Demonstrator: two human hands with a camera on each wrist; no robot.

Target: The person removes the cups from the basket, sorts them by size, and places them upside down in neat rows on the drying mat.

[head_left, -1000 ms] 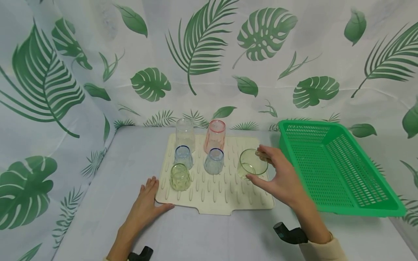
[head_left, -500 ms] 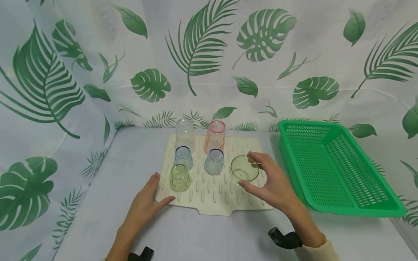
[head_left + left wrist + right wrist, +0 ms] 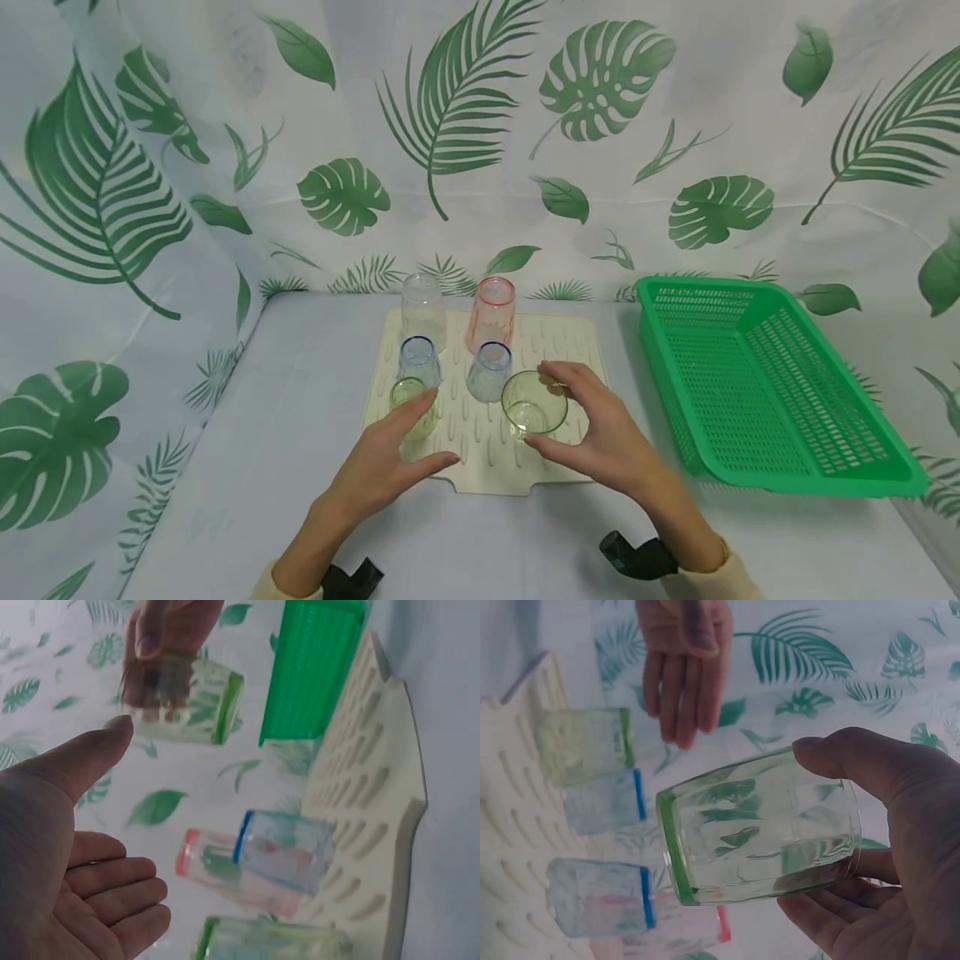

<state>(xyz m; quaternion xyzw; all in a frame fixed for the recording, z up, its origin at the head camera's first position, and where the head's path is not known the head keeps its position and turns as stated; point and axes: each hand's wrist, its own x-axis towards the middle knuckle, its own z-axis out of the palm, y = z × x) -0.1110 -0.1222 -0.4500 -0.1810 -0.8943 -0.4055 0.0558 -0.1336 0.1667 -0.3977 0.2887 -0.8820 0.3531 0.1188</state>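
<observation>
I hold the green-tinted clear glass tumbler tipped in my right hand, fingers curled round it, at frame centre above the cream ribbed drying mat, my left hand spread flat beside it, so next, I judge, comes setting it down steadily.

Pale grey table here, with a cream ridged drying mat lying in the middle and a green mesh basket just to its right.

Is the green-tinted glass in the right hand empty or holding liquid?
Empty: the green-tinted glass, held in the right hand, lies sideways, and only the leaf backdrop shows through it.
</observation>
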